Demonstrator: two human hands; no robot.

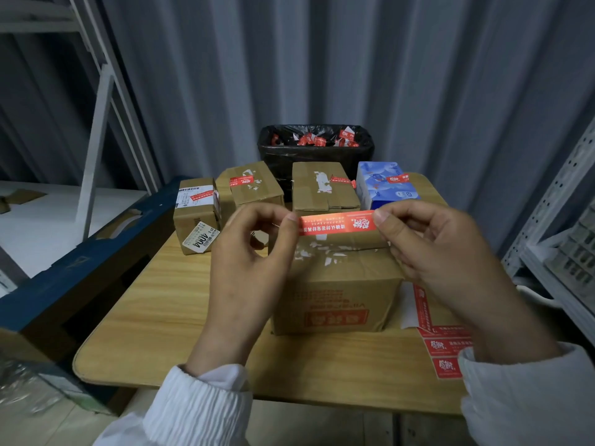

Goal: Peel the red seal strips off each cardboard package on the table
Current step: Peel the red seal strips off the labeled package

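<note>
Now my left hand (pixel 254 249) pinches one end of the strip (pixel 336 223) between thumb and forefinger. My right hand (pixel 428 249) pinches the other end, so it runs level between them over the far top edge of the near box (pixel 338 300) (whether it touches the cardboard there I cannot tell). White torn patches mark that box's top. It stands mid-table (pixel 154 317). Farther off stand a left box (pixel 196 220), middle box (pixel 257 194), right box (pixel 322 197) and a blue pack (pixel 386 188), all bearing red seals (pixel 242 181). Behind them a black-lined bin (pixel 315 156) holds crumpled red scraps (pixel 318 141). Red stickers (pixel 441 349) lie near right.
</note>
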